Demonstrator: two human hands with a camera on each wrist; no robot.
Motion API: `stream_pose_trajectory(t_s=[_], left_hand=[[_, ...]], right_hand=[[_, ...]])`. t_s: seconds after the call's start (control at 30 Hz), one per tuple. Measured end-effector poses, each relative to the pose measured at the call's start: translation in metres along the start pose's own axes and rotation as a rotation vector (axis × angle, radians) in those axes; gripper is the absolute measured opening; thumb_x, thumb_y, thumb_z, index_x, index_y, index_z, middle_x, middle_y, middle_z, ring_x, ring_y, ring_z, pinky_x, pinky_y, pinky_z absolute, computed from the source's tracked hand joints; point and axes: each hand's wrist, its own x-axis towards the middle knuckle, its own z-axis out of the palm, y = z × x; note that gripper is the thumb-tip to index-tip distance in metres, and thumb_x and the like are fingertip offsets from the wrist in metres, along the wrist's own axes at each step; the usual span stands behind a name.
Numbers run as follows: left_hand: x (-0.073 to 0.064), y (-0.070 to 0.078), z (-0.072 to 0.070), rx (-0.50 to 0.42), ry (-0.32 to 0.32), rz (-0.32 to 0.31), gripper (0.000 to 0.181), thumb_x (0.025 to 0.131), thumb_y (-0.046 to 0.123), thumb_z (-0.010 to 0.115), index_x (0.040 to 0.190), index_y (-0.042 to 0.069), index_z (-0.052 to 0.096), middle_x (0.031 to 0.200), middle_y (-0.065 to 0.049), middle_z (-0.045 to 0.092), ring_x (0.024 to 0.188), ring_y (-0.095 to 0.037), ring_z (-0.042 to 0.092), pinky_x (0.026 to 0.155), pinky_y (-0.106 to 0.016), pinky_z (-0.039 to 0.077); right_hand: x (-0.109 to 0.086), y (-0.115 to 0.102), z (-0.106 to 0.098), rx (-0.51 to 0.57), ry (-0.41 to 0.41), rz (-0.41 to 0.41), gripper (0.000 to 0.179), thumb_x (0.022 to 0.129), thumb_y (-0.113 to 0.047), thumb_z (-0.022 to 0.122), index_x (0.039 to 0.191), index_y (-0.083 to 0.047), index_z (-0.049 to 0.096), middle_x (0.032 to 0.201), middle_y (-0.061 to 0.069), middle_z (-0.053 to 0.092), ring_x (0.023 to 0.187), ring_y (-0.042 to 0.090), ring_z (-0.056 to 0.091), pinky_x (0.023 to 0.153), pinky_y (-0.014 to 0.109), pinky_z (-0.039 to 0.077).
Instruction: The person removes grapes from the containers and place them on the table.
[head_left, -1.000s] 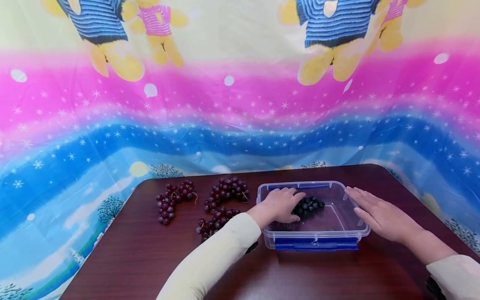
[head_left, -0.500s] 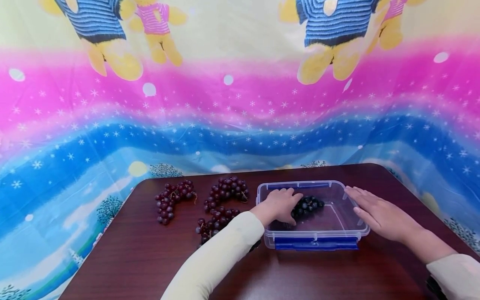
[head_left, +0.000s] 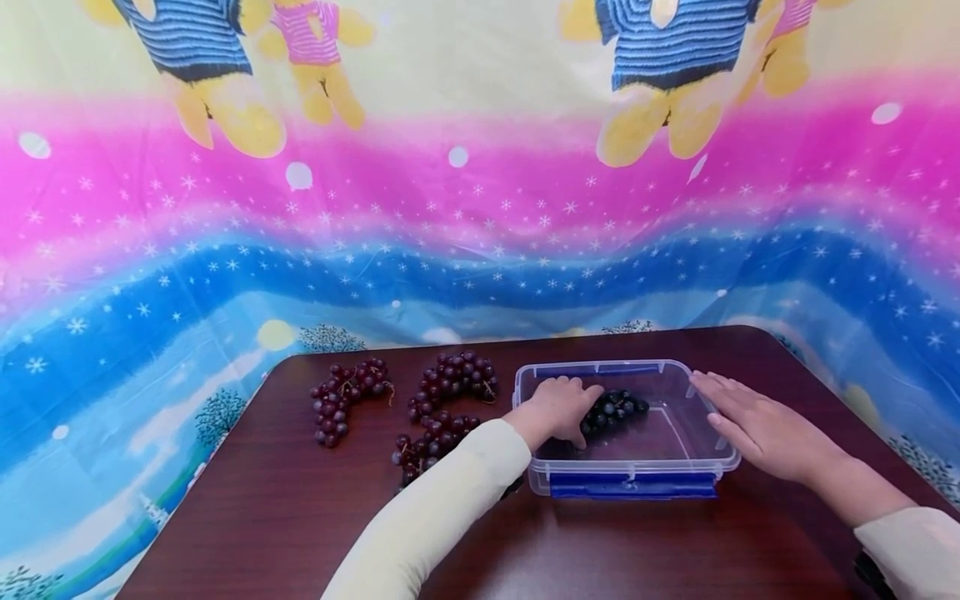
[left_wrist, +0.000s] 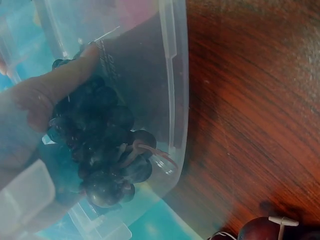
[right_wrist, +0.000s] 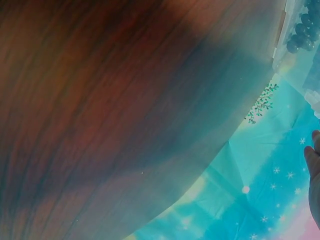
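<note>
A clear plastic box (head_left: 637,468) with blue latches stands open-topped on the table, with a bunch of dark grapes (head_left: 615,410) lying in it. My left hand (head_left: 557,410) reaches over the box's left side to the near end of that bunch, thumb and fingers apart. In the left wrist view, through the box wall, one straight digit lies across the dark grapes (left_wrist: 107,185); the other fingers are partly hidden. My right hand (head_left: 761,421), fingers straight, rests along the box's right rim. Only its fingertips (right_wrist: 314,157) show at the edge of the right wrist view.
Left of the box lie bunches of red grapes: one at far left (head_left: 345,400), one in the middle (head_left: 453,379), and one nearer (head_left: 431,446), partly behind the left sleeve. A printed cloth (head_left: 472,208) hangs behind the dark wooden table (head_left: 262,500).
My left hand has shifted slightly left and its thumb has drawn back, so more of the dark grapes shows. The right hand and the box stay put.
</note>
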Motion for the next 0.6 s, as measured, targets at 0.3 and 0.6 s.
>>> stream_pose_trajectory(t_s=[0.3,0.6], left_hand=[[0.0043,-0.0002,-0.0005,0.015,0.015,0.020,0.070,0.086,0.038,0.073,0.147,0.026,0.040,0.128,0.001,0.057,0.114,-0.019,0.056,0.088,-0.031,0.050],[0.0043,-0.0013,0.0019,0.028,0.031,0.019,0.068,0.082,0.041,0.077,0.140,0.024,0.046,0.126,0.002,0.057,0.111,-0.016,0.057,0.084,-0.030,0.052]], right_hand=[[0.0000,0.0020,0.0001,0.005,-0.001,0.004,0.063,0.098,-0.021,0.057,0.154,-0.011,0.029,0.148,0.020,0.040,0.144,0.020,0.022,0.109,0.011,-0.003],[-0.0004,0.0016,0.0019,0.009,-0.010,0.012,0.063,0.098,-0.022,0.057,0.154,-0.012,0.029,0.148,0.020,0.039,0.144,0.022,0.023,0.108,0.010,-0.004]])
